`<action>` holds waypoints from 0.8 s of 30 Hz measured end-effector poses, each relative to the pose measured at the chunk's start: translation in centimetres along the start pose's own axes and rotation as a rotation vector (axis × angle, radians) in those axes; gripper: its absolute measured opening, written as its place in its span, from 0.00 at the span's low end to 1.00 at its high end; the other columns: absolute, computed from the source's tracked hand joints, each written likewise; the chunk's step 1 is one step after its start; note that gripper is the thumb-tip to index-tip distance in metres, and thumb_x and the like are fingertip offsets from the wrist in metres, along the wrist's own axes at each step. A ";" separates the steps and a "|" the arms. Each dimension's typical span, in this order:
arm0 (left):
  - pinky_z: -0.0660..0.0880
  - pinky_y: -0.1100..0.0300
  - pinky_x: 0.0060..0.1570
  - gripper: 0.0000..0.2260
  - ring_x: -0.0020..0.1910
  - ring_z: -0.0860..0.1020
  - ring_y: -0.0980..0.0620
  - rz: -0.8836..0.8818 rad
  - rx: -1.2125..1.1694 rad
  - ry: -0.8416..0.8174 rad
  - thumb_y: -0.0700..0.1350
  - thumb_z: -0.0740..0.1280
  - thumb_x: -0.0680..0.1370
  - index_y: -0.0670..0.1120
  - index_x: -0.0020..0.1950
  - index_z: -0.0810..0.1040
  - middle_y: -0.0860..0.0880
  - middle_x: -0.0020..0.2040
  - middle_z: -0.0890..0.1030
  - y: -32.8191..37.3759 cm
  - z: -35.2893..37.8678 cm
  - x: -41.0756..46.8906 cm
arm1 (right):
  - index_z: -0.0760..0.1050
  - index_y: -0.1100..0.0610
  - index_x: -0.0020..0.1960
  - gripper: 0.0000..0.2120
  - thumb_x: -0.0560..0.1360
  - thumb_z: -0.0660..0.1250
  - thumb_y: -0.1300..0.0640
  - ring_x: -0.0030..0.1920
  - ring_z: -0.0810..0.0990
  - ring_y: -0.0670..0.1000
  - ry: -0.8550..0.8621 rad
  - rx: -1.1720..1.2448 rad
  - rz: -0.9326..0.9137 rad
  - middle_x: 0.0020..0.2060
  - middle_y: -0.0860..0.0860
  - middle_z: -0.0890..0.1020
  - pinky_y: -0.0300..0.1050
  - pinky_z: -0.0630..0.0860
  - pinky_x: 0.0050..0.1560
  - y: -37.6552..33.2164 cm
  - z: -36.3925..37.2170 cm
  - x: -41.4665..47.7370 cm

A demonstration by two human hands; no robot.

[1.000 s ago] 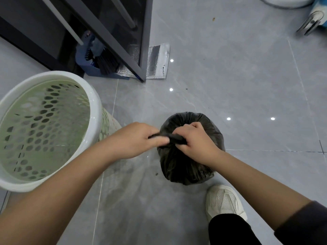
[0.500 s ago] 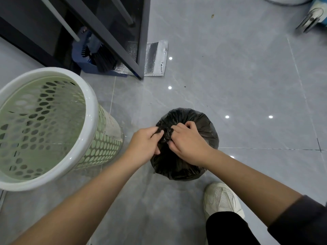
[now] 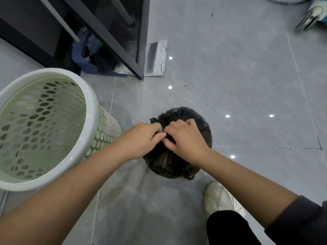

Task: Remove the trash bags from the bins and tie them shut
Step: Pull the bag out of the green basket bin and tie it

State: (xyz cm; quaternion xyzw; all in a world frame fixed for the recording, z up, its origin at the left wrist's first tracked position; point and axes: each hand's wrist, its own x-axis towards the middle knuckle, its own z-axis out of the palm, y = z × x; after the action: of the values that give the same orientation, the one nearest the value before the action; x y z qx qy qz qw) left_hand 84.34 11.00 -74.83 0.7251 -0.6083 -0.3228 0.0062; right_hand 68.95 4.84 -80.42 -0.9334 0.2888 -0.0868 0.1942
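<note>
A full black trash bag (image 3: 169,163) sits on the grey tiled floor in front of me. My left hand (image 3: 141,137) and my right hand (image 3: 184,138) meet on top of it, fingers pinched on the gathered neck of the bag. A short loose end of black plastic sticks out above my left fingers. The pale green perforated bin (image 3: 92,110) with a white rim stands to the left of the bag, with no bag inside it.
A dark cabinet with an open glass door (image 3: 123,38) is at the back left, a blue dustpan and brush (image 3: 95,61) beneath it and a silver foil pouch (image 3: 155,57) beside it. My white shoe (image 3: 221,198) is just behind the bag on the right.
My hands, pulling a stretched strand apart a second ago, have come together over the bag's top. The knot area has bunched up small between my fingers.
</note>
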 end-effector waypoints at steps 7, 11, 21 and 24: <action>0.72 0.54 0.38 0.11 0.41 0.75 0.49 0.082 0.214 0.052 0.52 0.57 0.80 0.52 0.38 0.68 0.52 0.39 0.77 0.3 -2.0 -0.2 | 0.74 0.53 0.47 0.07 0.72 0.65 0.51 0.34 0.77 0.53 0.055 0.000 0.065 0.36 0.48 0.79 0.45 0.67 0.34 -0.1 -2.1 0.5; 0.70 0.54 0.36 0.13 0.40 0.75 0.49 0.105 0.219 0.102 0.53 0.56 0.80 0.50 0.38 0.69 0.52 0.37 0.76 0.4 -2.6 -0.5 | 0.77 0.50 0.49 0.09 0.73 0.64 0.48 0.35 0.79 0.53 0.066 -0.084 0.082 0.39 0.47 0.80 0.41 0.65 0.29 -0.3 -2.7 0.8; 0.74 0.50 0.39 0.13 0.38 0.76 0.50 0.105 0.139 0.160 0.54 0.56 0.78 0.48 0.38 0.72 0.51 0.35 0.77 0.2 -2.4 -1.0 | 0.72 0.56 0.36 0.14 0.67 0.71 0.47 0.39 0.75 0.54 0.209 -0.068 -0.015 0.37 0.51 0.75 0.47 0.68 0.43 0.7 -2.3 0.5; 0.74 0.50 0.38 0.13 0.38 0.75 0.50 0.099 0.136 0.180 0.53 0.57 0.78 0.49 0.38 0.71 0.51 0.35 0.76 0.2 -2.4 -1.1 | 0.70 0.55 0.37 0.16 0.67 0.72 0.44 0.32 0.74 0.51 0.208 -0.039 -0.008 0.32 0.48 0.72 0.45 0.68 0.36 0.5 -2.5 0.7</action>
State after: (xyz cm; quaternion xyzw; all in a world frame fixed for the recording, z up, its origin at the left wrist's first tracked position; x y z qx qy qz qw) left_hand 85.27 10.99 -72.38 0.7191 -0.6607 -0.2136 0.0274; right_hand 68.57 3.30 -78.29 -0.9240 0.3056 -0.1785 0.1448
